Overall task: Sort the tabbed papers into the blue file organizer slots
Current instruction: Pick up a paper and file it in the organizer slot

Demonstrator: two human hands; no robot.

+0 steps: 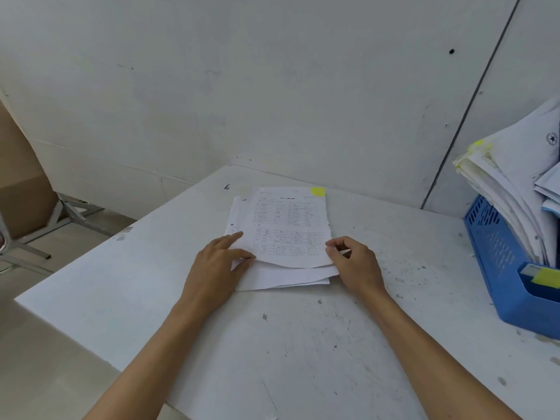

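Note:
A small stack of white papers (285,231) lies in the middle of the table; its top sheet carries printed tables and a yellow tab (317,191) at its far right corner. My left hand (218,262) rests on the stack's near left corner, thumb and fingers pinching the sheet edges. My right hand (353,262) pinches the near right corner of the top sheet, which is lifted slightly. The blue file organizer (497,268) stands at the right edge of the table, holding several leaning papers (515,183) with yellow tabs.
The white, scuffed table (303,344) butts against a grey wall at the back. A yellow sticky-note pad (545,275) sits in the organizer's front pocket. Left of the table stand a cardboard box (18,183) and metal frame legs (69,210) on the floor.

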